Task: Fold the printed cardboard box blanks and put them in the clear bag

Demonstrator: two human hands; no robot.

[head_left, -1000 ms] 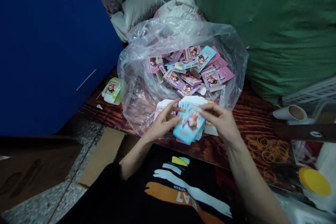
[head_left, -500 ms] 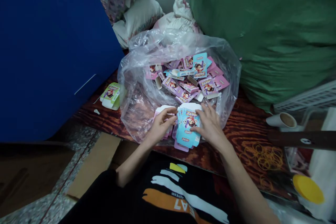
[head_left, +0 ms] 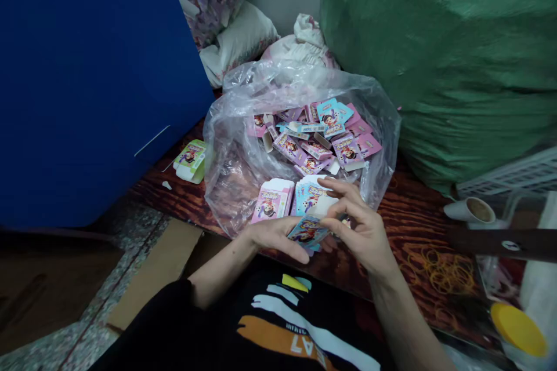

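Note:
A small blue printed carton (head_left: 311, 229), with a white flap at its upper end, is between my two hands. My left hand (head_left: 278, 235) cradles its lower side, thumb stretched out in front and fingers mostly hidden behind it. The thumb and fingertips of my right hand (head_left: 359, 223) pinch the flap end. Just beyond, a stack of flat blue cartons (head_left: 307, 192) is partly covered by the hands. Left of it, a stack of flat pink cartons (head_left: 273, 198) rests on the clear plastic bag.
The clear plastic bag (head_left: 228, 177) holds a heap of pink, purple and blue cartons (head_left: 311, 142). A green carton (head_left: 191, 157) lies left on the wooden table (head_left: 402, 208). Rubber bands (head_left: 446, 269) and a paper cup (head_left: 470, 210) are right. A blue panel (head_left: 100, 87) and green sack (head_left: 435, 64) flank the area.
One blue carton is now lifted off the stack between my hands. My left hand has moved right and nearer to me, uncovering the pink stack. The view has shifted slightly.

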